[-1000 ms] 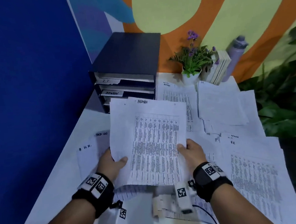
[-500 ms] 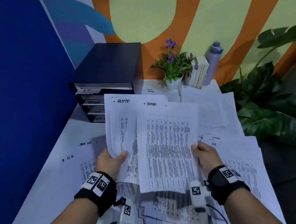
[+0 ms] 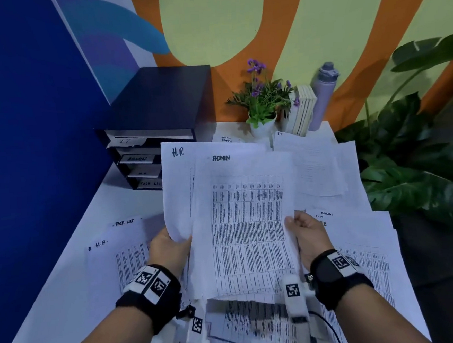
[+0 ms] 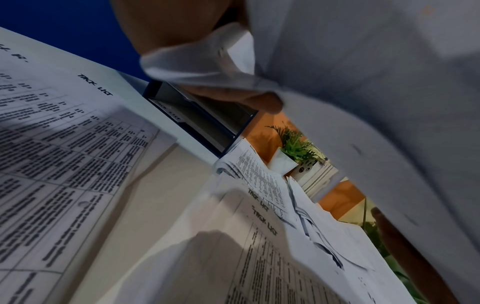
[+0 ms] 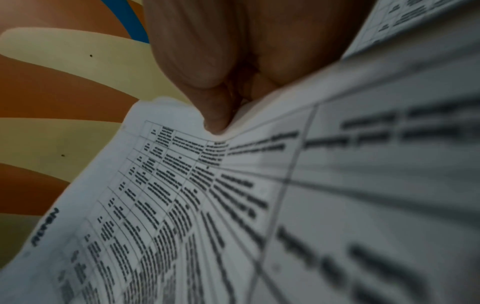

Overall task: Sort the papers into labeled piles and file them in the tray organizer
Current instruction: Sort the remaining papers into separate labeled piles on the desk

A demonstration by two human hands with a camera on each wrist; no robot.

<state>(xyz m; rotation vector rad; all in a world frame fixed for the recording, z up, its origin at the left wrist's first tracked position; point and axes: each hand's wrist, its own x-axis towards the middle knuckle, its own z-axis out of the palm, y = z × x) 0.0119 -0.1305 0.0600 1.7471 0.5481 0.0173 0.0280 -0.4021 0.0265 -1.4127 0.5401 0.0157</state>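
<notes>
Papers (image 3: 124,261) in labeled piles cover the table (image 3: 55,304) beneath both hands, with the tray organizer (image 3: 159,109) beyond the left hand (image 3: 169,249). That hand grips the H.R sheet (image 3: 178,190) by its lower edge, fingers curled behind it. Overlapping it, the ADMIN sheet (image 3: 247,223) is pinched at its right edge by the right hand (image 3: 307,232).

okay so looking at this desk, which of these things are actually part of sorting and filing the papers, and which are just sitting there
Part of the job:
ADMIN sheet, pinched by the right hand
H.R sheet, gripped by the left hand
paper piles on the table
tray organizer with labelled slots

Just sitting there:
potted flowers
books
water bottle
leafy plant
</notes>
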